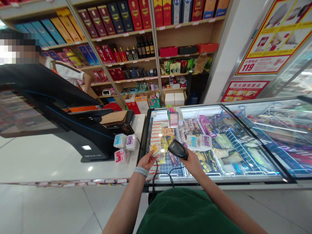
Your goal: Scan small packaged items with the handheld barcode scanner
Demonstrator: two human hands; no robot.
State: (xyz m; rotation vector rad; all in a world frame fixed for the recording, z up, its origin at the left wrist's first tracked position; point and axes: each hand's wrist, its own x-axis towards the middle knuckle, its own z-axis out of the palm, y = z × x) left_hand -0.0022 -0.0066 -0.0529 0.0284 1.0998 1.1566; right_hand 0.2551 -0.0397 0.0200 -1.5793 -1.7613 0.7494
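We find the left hand [147, 161] with its fingers [150, 156] closed on a small orange-labelled plastic tub [155, 149], held over the near edge of the glass-topped chest freezer [253, 130]. The right hand [192, 162] grips a black handheld barcode scanner [178, 149], with its fingers wrapped around the body. Scanner and tub are near each other but not touching.

We note three hazards. The scanner's black cable [156, 177] loops over the freezer's near edge and could snag if pulled taut. A slack grip could drop the tub onto the glass. A pair of tubs [198, 142] stands on the lid near the right hand, where a forearm could knock it.

Three further tubs [123, 146] sit at the right edge of the counter [68, 162], close to the drop at the freezer. The black point-of-sale terminal [80, 130] occupies the counter's far side. A person's white sleeve [65, 73] shows beyond it, by the shelves.
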